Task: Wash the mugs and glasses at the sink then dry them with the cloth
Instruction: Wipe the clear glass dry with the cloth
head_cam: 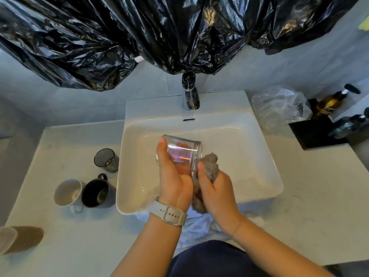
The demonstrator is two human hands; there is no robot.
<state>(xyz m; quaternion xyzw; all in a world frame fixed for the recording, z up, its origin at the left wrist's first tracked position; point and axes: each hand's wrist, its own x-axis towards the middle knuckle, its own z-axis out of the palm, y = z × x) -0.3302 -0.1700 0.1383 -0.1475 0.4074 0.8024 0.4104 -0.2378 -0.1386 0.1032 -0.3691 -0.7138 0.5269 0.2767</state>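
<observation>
Left hand (173, 176): grips tilted clear glass (182, 154) over sink (259, 156). Right hand (214, 188): clutches grey cloth (209, 163) at glass rim. White counter (79, 226), left edge: three cups.

1. Home bathroom, seen from above: white rectangular basin (259, 156) w/ chrome mixer tap (190, 96) and overflow slot, set on a pale countertop (79, 246).
2. Grey tiled wall (279, 70) behind; black plastic sheeting (119, 37) hangs over the spot above the tap.
3. Toiletries at right: amber pump bottle (329, 104) and a dark one (349, 124) on a black tray (311, 136).
4. Household mugs, white (67, 191) and black (95, 193), plus a smoked tumbler (105, 159), sit left of the basin.
</observation>
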